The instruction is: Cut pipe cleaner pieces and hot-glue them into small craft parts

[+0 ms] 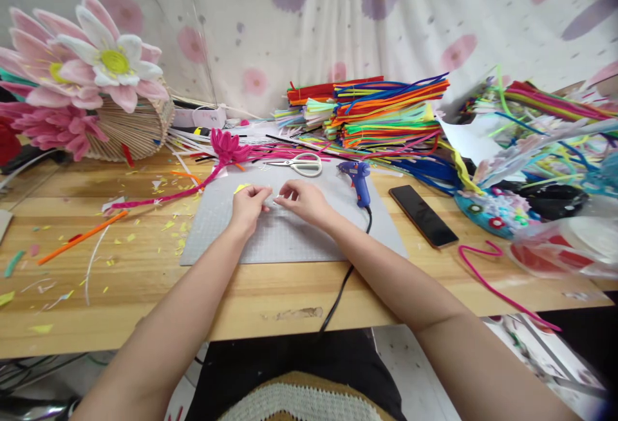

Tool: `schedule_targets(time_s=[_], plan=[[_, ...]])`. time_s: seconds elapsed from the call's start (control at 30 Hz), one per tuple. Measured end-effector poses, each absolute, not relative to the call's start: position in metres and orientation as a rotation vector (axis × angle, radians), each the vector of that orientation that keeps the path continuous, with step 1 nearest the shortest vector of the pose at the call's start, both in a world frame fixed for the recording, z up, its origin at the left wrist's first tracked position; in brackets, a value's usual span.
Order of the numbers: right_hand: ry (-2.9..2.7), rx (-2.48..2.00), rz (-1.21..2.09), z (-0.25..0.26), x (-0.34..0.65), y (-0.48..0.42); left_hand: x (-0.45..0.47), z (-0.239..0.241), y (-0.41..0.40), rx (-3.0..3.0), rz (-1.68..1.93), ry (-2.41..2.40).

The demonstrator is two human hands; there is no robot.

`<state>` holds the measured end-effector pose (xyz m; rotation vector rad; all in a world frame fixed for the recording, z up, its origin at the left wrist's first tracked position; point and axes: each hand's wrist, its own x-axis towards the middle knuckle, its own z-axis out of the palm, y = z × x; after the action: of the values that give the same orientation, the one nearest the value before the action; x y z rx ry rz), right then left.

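Over the grey cutting mat, my two hands are close together, fingertips almost meeting. My left hand is closed in a pinch, and whatever lies between its fingers is too small to name. A bit of yellow shows just behind its knuckles; whether it is held or lies on the mat I cannot tell. My right hand has thumb and forefinger drawn together near a tiny whitish spot. White-handled scissors lie beyond the hands. A blue glue gun rests on the mat to the right.
A magenta pipe-cleaner flower lies at left on its long stem, near an orange pipe cleaner and yellow scraps. Pipe-cleaner bundles are stacked behind. A black phone is at right. The gun's cord crosses the front edge.
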<state>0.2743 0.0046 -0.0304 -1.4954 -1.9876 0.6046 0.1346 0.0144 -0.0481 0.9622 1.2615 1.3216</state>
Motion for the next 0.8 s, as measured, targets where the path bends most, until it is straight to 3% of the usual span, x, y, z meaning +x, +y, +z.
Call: schedule_targets(time_s=[0.23, 0.5, 0.8], plan=[[-1.994, -1.626, 0.426, -0.031, 0.254, 0.010, 0.133, -0.048, 0.013, 1.001, 1.270, 1.263], [-1.768, -1.563, 0.913, -0.046, 0.268, 0.019, 0.132, -0.048, 0.013, 1.001, 1.329, 1.246], [-1.826, -1.359, 1.067, -0.056, 0.269, 0.023, 0.131, -0.043, 0.009, 1.040, 1.206, 1.128]])
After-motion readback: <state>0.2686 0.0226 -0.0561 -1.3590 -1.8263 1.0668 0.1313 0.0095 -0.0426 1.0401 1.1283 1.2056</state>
